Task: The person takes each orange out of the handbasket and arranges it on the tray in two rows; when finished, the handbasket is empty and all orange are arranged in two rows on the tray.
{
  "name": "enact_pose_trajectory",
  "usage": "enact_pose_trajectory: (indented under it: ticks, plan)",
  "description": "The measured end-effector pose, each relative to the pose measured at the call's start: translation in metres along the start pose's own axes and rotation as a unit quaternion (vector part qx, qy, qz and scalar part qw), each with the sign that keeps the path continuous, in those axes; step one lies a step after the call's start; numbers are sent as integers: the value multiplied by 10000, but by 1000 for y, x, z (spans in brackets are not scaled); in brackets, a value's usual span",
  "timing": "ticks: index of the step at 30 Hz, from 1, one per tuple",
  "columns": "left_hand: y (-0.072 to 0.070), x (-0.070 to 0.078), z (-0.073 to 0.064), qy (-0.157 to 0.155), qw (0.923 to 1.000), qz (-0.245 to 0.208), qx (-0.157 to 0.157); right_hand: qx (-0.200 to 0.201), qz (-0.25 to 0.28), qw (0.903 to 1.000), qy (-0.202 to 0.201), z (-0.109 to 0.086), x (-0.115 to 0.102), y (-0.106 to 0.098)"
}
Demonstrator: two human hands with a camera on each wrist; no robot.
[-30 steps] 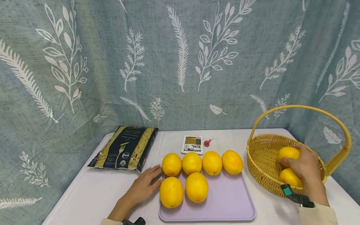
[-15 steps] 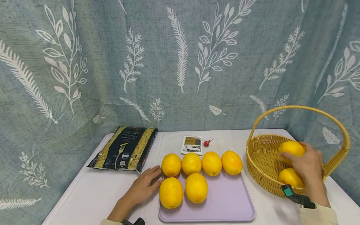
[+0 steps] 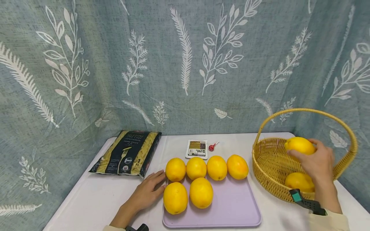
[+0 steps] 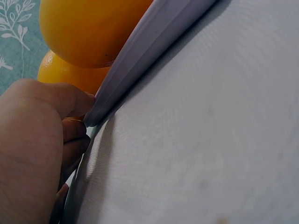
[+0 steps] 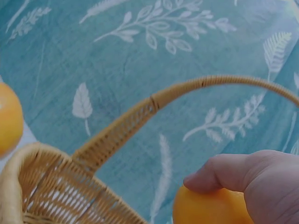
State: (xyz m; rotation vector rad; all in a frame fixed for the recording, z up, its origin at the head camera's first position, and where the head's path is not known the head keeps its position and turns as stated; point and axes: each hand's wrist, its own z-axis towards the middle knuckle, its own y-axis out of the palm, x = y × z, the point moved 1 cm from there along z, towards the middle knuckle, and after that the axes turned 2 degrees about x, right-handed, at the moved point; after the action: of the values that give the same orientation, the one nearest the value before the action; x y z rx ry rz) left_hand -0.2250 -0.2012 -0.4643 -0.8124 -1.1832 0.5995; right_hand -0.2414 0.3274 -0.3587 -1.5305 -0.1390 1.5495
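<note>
My right hand (image 3: 318,160) grips an oval yellow-orange fruit (image 3: 302,146) with a pointed, lemon-like tip, raised over the wicker basket (image 3: 264,173). In the right wrist view the thumb lies over this fruit (image 5: 205,207), beside the basket's handle (image 5: 154,102). A similar fruit (image 3: 299,182) lies in the basket below the hand. My left hand (image 3: 147,190) rests at the left edge of the lilac tray (image 3: 231,205), fingers loosely extended. In the left wrist view its fingertips touch the tray's rim (image 4: 126,70). Several yellow-orange fruits stand in two rows on the tray, including one front fruit (image 3: 201,193).
A bag of penne pasta (image 3: 127,152) lies at the back left of the white table (image 3: 95,199). Behind the tray are a small flat packet (image 3: 197,149) and a red lollipop (image 3: 212,147). The tall basket handle (image 3: 309,110) arches above the right hand. A patterned curtain (image 3: 173,64) hangs behind.
My right hand has lifted the gripped fruit up and slightly right, away from the other fruit in the basket. The left hand and the tray's fruits have kept their places.
</note>
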Motion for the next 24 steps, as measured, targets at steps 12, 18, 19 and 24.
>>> enact_pose_trajectory:
  ticks: [12,18,19,24]
  plan:
    - [0,-2,0,30,10000,32,6,51,129,9980,-612,-12,-24,-9]
    - [0,-2,0,-5,10000,31,-25,-121,137,9969,-768,-22,-41,-11]
    - [0,-2,0,-16,10000,27,-34,-138,146,9966,-801,-23,-43,-11]
    - [0,-2,0,-30,10000,31,-51,-60,152,9937,-1107,-30,-52,-11]
